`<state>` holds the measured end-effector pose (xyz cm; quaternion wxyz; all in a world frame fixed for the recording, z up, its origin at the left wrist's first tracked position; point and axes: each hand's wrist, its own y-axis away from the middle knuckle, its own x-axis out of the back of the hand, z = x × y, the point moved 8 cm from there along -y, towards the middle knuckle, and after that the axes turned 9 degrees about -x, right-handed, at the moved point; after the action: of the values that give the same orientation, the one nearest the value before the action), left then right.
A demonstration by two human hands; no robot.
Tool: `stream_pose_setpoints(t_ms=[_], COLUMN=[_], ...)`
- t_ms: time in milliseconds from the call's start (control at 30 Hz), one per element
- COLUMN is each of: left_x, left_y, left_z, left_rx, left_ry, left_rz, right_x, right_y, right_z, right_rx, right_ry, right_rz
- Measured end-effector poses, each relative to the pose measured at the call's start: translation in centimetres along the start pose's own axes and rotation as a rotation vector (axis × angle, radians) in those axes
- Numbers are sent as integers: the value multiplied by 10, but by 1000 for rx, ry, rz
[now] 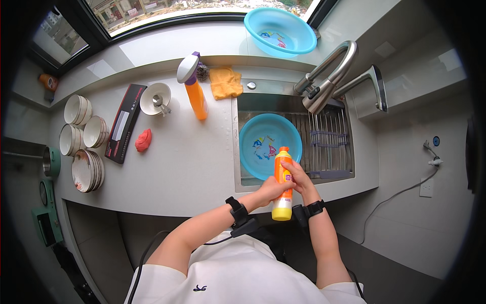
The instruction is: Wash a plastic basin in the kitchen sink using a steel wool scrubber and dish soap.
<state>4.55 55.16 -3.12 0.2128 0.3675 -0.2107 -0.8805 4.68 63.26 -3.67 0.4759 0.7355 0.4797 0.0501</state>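
Both of my hands are around an orange, white and yellow plastic squeeze bottle (282, 201). It has an orange cap and a printed label. My left hand (274, 189) grips its middle from the left, and my right hand (299, 178) holds it from the right, a little higher up. The bottle's cap end overlaps the near rim of a light-blue plastic basin (252, 163). Cartoon figures decorate the basin's floor. That basin sits in a stainless-steel sink (246, 100), left of a metal dish rack (329, 140).
A pull-out faucet (330, 79) arches over the sink. Left of it are an orange cloth (224, 83), a spray bottle (196, 98), a bowl (151, 93) with a metal utensil, a pink cloth (143, 140), a black box (123, 125) and stacked bowls (95, 131). Another blue basin (281, 47) rests on the sill.
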Motion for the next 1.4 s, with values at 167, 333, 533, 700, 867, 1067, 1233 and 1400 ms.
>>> stream_pose_setpoints(t_ms=[167, 333, 533, 700, 867, 1067, 1233, 1400], left_x=[6, 7, 6, -1, -11, -34, -61, -28], left_y=[2, 5, 2, -2, -11, -28, -42, -56], left_z=[16, 19, 18, 23, 32, 48, 65, 68], left_rx=[-208, -315, -382, -354, -427, -471, -813, -738], left_ry=[-379, -651, -776, -766, -781, -959, -1215, -1215], left_rz=[39, 151, 175, 162, 137, 45, 83, 113], right_x=[-2, -1, -7, 2, 11, 52, 110, 229], right_y=[5, 14, 20, 18, 26, 47, 119, 182], right_z=[-8, -35, -45, -53, -66, -78, -141, -210], right_rx=[36, 208, 268, 333, 397, 421, 823, 1078], right_ry=[-42, -52, 28, 28, 83, 108, 366, 279], right_rz=[-74, 15, 27, 58, 112, 188, 627, 1088])
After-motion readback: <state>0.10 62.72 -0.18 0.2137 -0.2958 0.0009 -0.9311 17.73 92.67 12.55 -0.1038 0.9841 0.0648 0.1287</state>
